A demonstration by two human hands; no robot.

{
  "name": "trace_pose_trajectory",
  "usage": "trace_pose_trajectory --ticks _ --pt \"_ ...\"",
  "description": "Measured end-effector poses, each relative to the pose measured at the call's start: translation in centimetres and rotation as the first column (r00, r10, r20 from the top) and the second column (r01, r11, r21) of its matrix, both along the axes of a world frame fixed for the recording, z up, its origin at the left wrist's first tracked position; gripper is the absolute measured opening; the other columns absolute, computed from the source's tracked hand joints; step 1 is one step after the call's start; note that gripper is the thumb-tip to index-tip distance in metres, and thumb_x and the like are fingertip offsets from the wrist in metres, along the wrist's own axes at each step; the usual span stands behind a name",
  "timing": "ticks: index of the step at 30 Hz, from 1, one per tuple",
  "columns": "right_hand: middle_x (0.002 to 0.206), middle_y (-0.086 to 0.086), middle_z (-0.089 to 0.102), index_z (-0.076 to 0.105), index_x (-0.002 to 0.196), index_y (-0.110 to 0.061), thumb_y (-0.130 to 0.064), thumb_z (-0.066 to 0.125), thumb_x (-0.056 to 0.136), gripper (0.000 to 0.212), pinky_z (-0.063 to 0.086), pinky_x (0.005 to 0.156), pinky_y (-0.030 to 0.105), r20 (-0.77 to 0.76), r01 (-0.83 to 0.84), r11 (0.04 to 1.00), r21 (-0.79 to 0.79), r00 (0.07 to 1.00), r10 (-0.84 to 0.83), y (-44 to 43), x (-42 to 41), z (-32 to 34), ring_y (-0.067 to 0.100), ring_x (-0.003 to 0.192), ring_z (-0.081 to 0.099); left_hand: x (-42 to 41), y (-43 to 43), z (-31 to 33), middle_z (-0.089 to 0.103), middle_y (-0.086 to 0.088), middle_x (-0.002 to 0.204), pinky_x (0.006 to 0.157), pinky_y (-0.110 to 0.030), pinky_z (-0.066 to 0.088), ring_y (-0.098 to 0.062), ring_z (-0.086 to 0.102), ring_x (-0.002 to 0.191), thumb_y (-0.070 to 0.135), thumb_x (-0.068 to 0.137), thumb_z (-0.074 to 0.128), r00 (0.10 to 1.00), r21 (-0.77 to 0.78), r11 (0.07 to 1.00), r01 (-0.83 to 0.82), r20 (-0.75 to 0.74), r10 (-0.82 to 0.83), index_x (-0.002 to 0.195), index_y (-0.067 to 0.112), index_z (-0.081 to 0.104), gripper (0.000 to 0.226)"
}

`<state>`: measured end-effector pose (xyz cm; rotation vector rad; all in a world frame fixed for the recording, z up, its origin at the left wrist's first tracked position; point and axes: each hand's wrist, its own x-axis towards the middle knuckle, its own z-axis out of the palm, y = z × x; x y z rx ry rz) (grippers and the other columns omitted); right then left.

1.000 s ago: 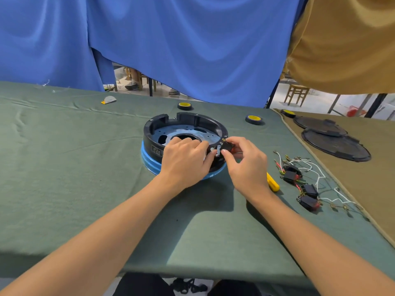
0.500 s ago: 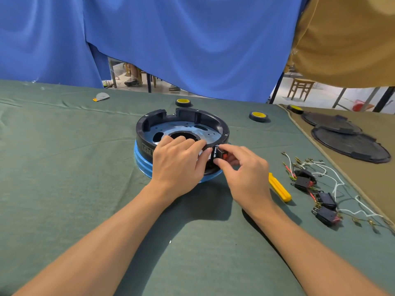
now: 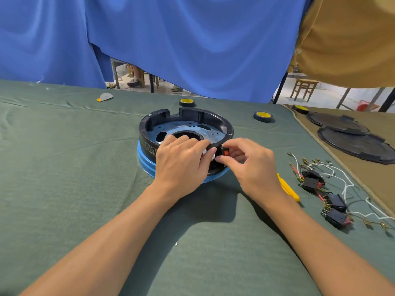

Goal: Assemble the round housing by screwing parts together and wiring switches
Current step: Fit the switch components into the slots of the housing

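Underneath, green cloth-covered table (image 3: 64, 167): spreads wide across the frame.
Round black plastic housing (image 3: 186, 118): sits on a blue base at the table's centre.
Left hand (image 3: 181, 161): fingers curled over the housing's near rim, gripping it.
Right hand (image 3: 254, 165): thumb and forefinger pinch the switch.
Small black rocker switch with a red button (image 3: 224, 152): held against the housing's near outer wall.
Black wired switches (image 3: 335, 201): lie well to the right, near a yellow-handled tool (image 3: 287, 190).

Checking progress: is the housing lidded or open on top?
Open: the round housing shows its inner plate; two black discs lie apart at right.
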<state>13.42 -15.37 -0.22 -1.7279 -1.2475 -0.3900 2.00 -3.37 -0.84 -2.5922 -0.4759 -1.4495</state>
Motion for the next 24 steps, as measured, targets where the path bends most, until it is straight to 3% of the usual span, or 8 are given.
trace_pose_trajectory --ticks 6,14,19,24 --pt "0.089 0.006 0.073 0.075 0.104 -0.006 0.004 0.074 0.077 0.029 0.052 0.077 0.015 0.068 -0.079 0.997 -0.024 0.994 0.081 -0.8 1.0 0.1 0.009 0.080 0.064 -0.1 0.0 0.0 0.063 0.004 0.058 0.064 -0.033 0.033 -0.021 0.059 0.059 0.033 0.092 0.059 1.000 0.000 1.000 0.006 0.011 -0.006 0.080 0.017 0.075 0.025" --pt "0.090 0.002 0.070 0.072 0.104 -0.010 -0.002 0.072 0.081 0.024 0.054 0.075 0.030 0.165 -0.019 1.000 0.023 0.986 0.015 -0.3 0.6 -0.7 0.016 0.081 0.065 -0.4 -0.1 0.2 0.056 0.005 0.053 0.063 -0.030 0.027 -0.020 0.052 0.055 0.034 0.094 0.056 1.000 -0.019 1.000 0.008 -0.007 -0.008 0.076 0.019 0.072 0.029" --pt "0.087 0.006 0.068 0.068 0.100 -0.003 0.000 0.073 0.079 0.022 0.045 0.075 0.025 0.397 0.025 0.999 -0.023 0.918 -0.014 -0.2 0.7 -0.8 0.023 0.079 0.060 -0.4 -0.2 0.2 0.058 0.005 0.054 0.063 -0.030 0.028 -0.020 0.054 0.055 0.034 0.094 0.056 1.000 -0.041 0.999 0.019 -0.009 -0.020 0.076 0.019 0.073 0.029" --pt "0.083 0.007 0.068 0.069 0.094 -0.003 0.001 0.074 0.078 0.018 0.045 0.071 0.027 0.386 0.019 1.000 -0.017 0.922 -0.011 -0.2 0.6 -0.7 0.024 0.076 0.061 -0.4 -0.2 0.3 0.058 0.006 0.053 0.063 -0.029 0.028 -0.019 0.054 0.055 0.035 0.093 0.055 1.000 -0.044 0.999 0.014 0.000 -0.014 0.076 0.020 0.074 0.030"
